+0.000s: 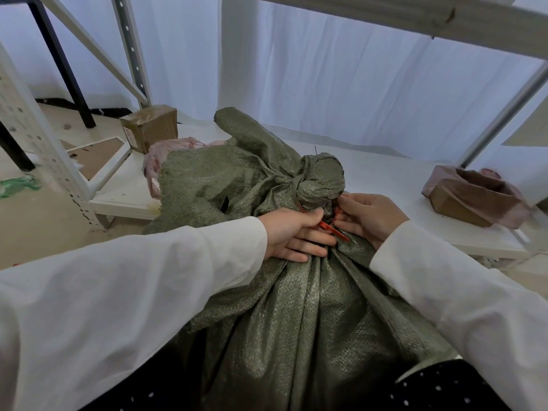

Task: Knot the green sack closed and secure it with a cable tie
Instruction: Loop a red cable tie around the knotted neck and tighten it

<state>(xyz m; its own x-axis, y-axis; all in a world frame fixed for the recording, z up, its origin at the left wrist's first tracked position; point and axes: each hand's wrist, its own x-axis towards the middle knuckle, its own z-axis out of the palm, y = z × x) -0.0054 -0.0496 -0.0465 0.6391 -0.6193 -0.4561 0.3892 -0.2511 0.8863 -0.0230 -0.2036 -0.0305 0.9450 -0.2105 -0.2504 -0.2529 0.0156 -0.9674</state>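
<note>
Both hands work close together at the neck of the green sack (296, 307), just below its knot (318, 182): left hand (292, 235) pinches the red cable tie (335, 229), right hand (370, 216) has fingers curled in at the tie and gathered cloth. Sack lies against the person's lap, its top resting on the white shelf (385, 179). Woven fabric looks soft, creasing, probably slick; judged best held at the bunched neck. Tie loop and head mostly hidden by fingers; whether it is threaded cannot be told.
</note>
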